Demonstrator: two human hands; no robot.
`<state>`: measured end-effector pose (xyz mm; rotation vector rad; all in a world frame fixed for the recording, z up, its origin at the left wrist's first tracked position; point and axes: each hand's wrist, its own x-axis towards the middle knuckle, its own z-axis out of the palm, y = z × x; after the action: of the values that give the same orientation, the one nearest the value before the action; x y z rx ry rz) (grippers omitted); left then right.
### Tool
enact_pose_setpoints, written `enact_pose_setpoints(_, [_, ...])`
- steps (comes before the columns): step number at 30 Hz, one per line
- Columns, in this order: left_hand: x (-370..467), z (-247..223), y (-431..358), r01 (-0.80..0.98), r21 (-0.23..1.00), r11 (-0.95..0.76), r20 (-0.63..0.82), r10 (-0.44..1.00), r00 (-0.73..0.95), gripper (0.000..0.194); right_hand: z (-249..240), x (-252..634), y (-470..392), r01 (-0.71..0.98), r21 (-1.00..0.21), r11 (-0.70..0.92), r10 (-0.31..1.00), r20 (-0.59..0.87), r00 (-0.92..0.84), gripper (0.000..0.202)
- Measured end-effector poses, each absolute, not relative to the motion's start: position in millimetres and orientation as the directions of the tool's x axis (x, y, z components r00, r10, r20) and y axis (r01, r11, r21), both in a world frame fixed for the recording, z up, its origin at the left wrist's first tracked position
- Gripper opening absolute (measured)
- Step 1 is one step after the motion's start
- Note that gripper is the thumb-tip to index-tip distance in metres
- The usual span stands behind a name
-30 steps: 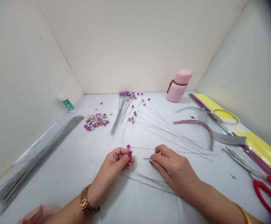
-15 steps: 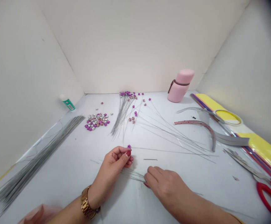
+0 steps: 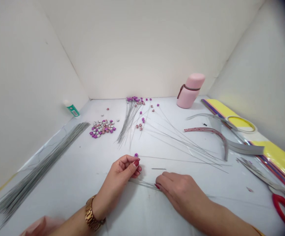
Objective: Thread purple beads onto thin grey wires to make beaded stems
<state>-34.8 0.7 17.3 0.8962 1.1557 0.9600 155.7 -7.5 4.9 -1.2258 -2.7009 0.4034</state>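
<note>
My left hand [image 3: 125,172] is closed, thumb pressed to the index finger, and what the pinch holds is hidden. A purple paper star [image 3: 136,155] sits just beyond its fingertips, at the end of a thin wire lying off to the right. Several thin grey wires [image 3: 143,184] stretch from under my left hand to my right hand [image 3: 179,188], whose bent fingers close on them low over the table. A short piece of wire [image 3: 158,168] lies between and beyond the hands.
Loose stars [image 3: 103,127] form a pile at left, near a long wire bundle [image 3: 44,167] and a glue stick [image 3: 72,109]. Star-tipped wires [image 3: 129,119] lie at the back. A pink bottle [image 3: 190,91], paper strips [image 3: 206,130], tape roll [image 3: 241,124] and red-handled scissors [image 3: 277,196] are at right.
My right hand has shifted slightly to the right and up along the wires. My left hand stays almost where it was, still pinched.
</note>
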Motion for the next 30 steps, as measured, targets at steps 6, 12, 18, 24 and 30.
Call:
enact_pose_setpoints(6, [-37,18,1,-0.272,0.879,0.392,-0.357,0.919,0.17,0.017,11,158,-6,0.646,-0.429,0.632,0.769,0.24,-0.593,0.022])
enact_pose_setpoints(12, [-37,18,-1,-0.415,0.785,0.46,-0.385,0.887,0.255,0.019,15,161,-7,0.563,-0.481,0.672,0.739,0.381,-0.556,0.022])
enact_pose_setpoints(18, [-36,21,-3,-0.435,0.765,0.474,-0.382,0.879,0.286,0.017,17,163,-7,0.596,-0.359,0.718,0.691,0.471,-0.548,0.031])
enact_pose_setpoints(24, [-36,21,-4,-0.447,0.771,0.454,-0.38,0.891,0.249,0.018,19,163,-9,0.626,-0.319,0.711,0.691,0.482,-0.539,0.033])
enact_pose_setpoints(30, [-34,23,-5,-0.431,0.785,0.445,-0.368,0.895,0.253,0.017,19,162,-9,0.633,-0.321,0.705,0.697,0.475,-0.537,0.033])
